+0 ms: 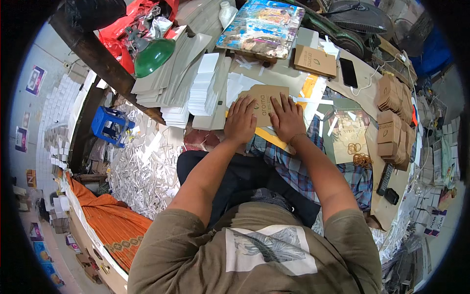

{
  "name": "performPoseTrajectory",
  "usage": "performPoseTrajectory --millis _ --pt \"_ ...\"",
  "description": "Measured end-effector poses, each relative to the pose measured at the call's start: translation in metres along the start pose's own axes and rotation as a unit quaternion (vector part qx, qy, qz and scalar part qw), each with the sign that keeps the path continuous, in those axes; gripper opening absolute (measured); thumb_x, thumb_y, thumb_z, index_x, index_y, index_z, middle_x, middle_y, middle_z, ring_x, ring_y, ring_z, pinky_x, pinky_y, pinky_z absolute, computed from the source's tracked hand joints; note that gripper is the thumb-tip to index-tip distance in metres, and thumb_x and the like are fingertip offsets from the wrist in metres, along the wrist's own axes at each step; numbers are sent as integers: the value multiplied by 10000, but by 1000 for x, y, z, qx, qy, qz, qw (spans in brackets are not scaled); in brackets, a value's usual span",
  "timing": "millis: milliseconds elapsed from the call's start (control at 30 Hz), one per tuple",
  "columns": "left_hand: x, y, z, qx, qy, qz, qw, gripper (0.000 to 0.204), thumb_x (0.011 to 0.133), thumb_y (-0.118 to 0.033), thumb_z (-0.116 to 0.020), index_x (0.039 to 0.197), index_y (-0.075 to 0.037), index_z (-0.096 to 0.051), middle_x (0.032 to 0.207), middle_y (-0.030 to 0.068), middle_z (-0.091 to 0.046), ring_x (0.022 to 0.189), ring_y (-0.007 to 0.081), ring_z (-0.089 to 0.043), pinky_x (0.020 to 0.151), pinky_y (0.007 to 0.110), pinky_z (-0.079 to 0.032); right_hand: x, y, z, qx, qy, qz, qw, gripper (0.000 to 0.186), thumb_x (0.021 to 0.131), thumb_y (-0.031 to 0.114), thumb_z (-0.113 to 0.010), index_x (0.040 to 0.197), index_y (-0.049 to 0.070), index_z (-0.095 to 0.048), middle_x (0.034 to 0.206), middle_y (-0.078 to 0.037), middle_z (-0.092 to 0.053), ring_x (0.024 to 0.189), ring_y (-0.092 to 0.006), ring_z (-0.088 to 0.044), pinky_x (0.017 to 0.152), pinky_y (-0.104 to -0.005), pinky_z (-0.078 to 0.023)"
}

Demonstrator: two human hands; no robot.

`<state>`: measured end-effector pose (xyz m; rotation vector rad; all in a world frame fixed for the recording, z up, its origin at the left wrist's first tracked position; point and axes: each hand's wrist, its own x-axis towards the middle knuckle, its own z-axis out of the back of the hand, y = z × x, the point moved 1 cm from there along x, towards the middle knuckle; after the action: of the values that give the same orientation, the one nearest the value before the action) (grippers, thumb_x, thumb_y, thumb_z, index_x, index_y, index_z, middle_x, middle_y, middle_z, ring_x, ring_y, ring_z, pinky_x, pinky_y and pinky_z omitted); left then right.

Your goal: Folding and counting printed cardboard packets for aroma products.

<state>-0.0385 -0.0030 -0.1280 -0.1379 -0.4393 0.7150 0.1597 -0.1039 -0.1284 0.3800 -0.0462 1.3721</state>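
A flat brown kraft card piece (264,93) with printing lies on the worktop, over white paper and a yellow-orange sheet (271,139). My left hand (241,118) lies on its left part, fingers stretched out and pressing flat. My right hand (288,118) rests on its right part, also with spread, flat fingers. Just left of them stands a stack of white cards (203,78) beside piles of grey board (169,61). A stack of folded kraft pieces (313,61) sits behind, up and to the right.
Around the worktop are a green lamp shade (154,57), paint-smeared board (259,24), black phone (349,72), fan (360,19), kraft bundles (391,95), rubber bands (361,159) and a remote (385,179). Paper scraps (137,171) and a blue plastic stool (107,126) lie lower left.
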Motion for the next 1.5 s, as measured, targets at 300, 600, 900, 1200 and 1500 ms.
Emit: performPoseTrajectory --millis 300,600,900,1200,1500 --pt "-2 -2 2 -21 -16 -1 1000 549 1065 -261 -569 1592 -104 -551 1687 132 -491 1639 333 -363 1378 531 -212 -1 0 -1 3 -5 0 1000 630 1147 477 -439 1729 235 -439 1796 -174 -376 1619 -440 -386 1294 -635 -278" --pt "-2 1 2 -26 -15 -11 999 561 1061 -253 -585 1598 -97 -545 1696 145 -480 1637 345 -365 1375 536 -218 1 3 4 8 6 -6 1000 629 1144 473 -454 1725 231 -440 1797 -180 -371 1615 -448 -386 1303 -647 -271" --pt "1 -1 4 -91 -43 6 995 553 997 -225 -689 1496 -42 -537 1634 245 -471 1546 491 -412 1325 596 -306 -1 1 7 16 5 -5 1000 657 1121 468 -493 1727 220 -437 1810 -168 -340 1624 -454 -361 1291 -668 -277" --pt "5 -5 5 -43 -13 6 999 536 1029 -239 -647 1501 -12 -532 1654 259 -464 1540 476 -428 1330 602 -286 3 -1 10 24 33 3 999 667 1139 462 -445 1736 168 -409 1822 -156 -326 1617 -472 -365 1294 -689 -266" --pt "6 -9 23 -55 43 14 997 570 1040 -259 -593 1554 -18 -540 1657 256 -480 1583 446 -413 1344 592 -260 -3 3 13 49 48 5 998 664 1127 454 -488 1712 143 -449 1785 -194 -378 1608 -495 -367 1298 -709 -239"
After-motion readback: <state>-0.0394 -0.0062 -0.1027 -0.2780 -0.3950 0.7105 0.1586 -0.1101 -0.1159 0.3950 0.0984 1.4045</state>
